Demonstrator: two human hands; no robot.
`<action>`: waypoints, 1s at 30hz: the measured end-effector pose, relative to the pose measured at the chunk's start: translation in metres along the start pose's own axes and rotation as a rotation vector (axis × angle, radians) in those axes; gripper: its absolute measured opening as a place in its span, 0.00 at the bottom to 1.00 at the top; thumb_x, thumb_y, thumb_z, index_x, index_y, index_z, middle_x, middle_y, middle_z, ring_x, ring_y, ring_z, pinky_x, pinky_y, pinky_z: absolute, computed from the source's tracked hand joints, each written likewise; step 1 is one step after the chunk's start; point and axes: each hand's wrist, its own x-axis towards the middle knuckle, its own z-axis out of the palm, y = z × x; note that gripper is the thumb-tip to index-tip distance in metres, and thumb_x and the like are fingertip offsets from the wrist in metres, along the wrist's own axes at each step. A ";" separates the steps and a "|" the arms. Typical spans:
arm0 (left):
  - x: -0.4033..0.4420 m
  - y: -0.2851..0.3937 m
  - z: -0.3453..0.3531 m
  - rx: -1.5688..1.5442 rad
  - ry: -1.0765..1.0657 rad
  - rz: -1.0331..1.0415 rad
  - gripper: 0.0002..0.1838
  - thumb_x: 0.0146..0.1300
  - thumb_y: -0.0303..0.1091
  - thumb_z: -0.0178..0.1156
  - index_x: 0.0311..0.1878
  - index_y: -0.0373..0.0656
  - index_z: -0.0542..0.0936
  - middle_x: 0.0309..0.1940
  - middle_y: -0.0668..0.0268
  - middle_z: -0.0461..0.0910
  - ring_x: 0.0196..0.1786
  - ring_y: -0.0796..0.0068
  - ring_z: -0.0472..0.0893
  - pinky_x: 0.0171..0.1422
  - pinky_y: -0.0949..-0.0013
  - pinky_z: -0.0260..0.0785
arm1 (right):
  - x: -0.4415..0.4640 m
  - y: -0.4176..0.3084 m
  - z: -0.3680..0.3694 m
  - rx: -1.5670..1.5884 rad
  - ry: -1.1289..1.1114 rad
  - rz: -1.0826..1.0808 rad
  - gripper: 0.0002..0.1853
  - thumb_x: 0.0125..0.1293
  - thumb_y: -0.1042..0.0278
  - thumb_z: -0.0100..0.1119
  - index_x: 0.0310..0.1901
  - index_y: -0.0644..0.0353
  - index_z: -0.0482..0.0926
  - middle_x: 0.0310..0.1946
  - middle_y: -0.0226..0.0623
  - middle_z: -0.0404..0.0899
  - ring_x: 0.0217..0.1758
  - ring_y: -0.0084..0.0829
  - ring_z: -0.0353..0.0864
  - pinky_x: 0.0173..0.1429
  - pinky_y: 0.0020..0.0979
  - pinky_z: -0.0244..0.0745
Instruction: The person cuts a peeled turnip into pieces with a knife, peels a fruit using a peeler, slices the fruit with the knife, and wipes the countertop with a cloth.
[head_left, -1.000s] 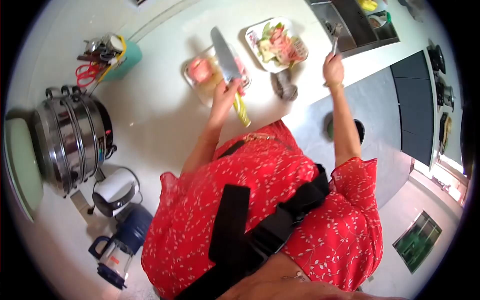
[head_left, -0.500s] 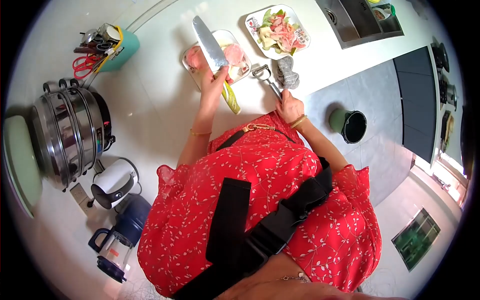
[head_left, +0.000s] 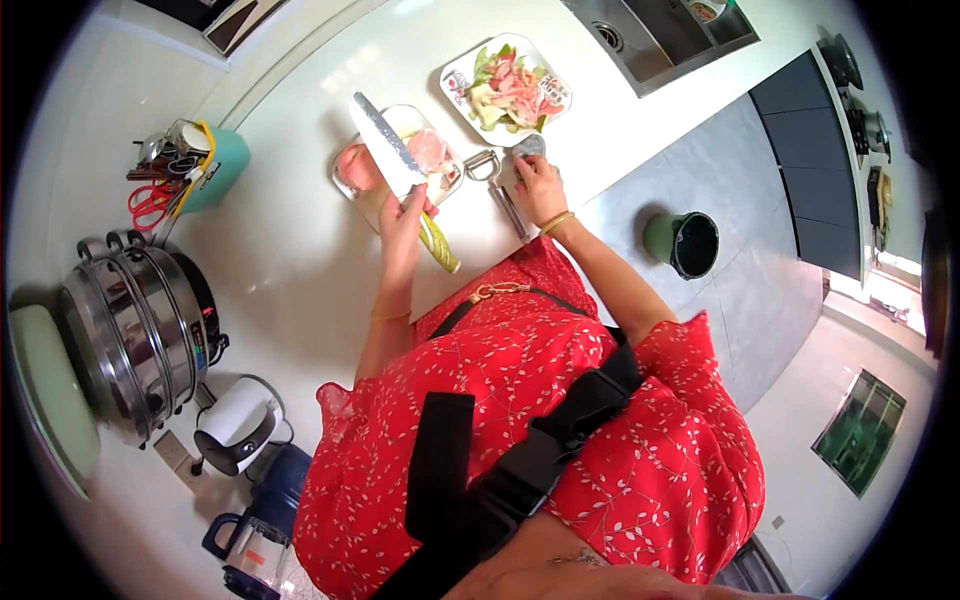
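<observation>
My left hand [head_left: 402,232] is closed on a knife with a wide steel blade [head_left: 384,140] and a yellow-green handle [head_left: 438,245]. The blade is over a tray of pink, peeled pieces [head_left: 428,150]. My right hand [head_left: 541,190] has its fingers on a grey cloth [head_left: 528,148], partly hidden by them, beside the plate. A metal peeler [head_left: 508,208] lies on the counter between my hands, touched by neither. Behind it, a white plate [head_left: 459,92] holds green and pink peelings [head_left: 515,92].
A steel sink [head_left: 650,50] is at the upper right. Below the counter edge, a green bin [head_left: 672,243] stands on the floor. At the left are a teal utensil holder [head_left: 222,170], a steel steamer [head_left: 135,330], a white kettle [head_left: 235,422] and a blender [head_left: 262,520].
My right hand has put the peeler down on the counter and moved onto the grey cloth. My left hand still holds the knife over the tray. The whole view has shifted.
</observation>
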 end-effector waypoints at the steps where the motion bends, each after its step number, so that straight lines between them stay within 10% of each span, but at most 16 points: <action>1: 0.000 0.000 0.002 0.009 0.002 0.004 0.08 0.62 0.33 0.55 0.37 0.37 0.74 0.23 0.71 0.70 0.26 0.82 0.71 0.32 0.78 0.66 | -0.001 0.008 0.006 -0.015 0.015 0.010 0.24 0.46 0.77 0.56 0.50 0.55 0.72 0.44 0.43 0.70 0.43 0.44 0.70 0.48 0.38 0.69; 13: 0.026 -0.012 0.064 -0.067 0.169 0.097 0.08 0.58 0.27 0.56 0.42 0.37 0.74 0.25 0.72 0.72 0.26 0.83 0.71 0.29 0.79 0.65 | 0.105 0.166 -0.059 0.016 -0.064 -0.156 0.18 0.48 0.80 0.51 0.34 0.43 0.82 0.41 0.21 0.79 0.41 0.34 0.71 0.48 0.32 0.71; 30: 0.051 -0.020 0.152 -0.238 0.701 0.011 0.10 0.56 0.31 0.60 0.38 0.38 0.73 0.19 0.71 0.69 0.20 0.83 0.67 0.24 0.79 0.61 | 0.390 0.121 0.050 0.379 -0.668 -0.741 0.24 0.43 0.86 0.47 0.40 0.48 0.80 0.44 0.32 0.78 0.50 0.38 0.71 0.59 0.34 0.61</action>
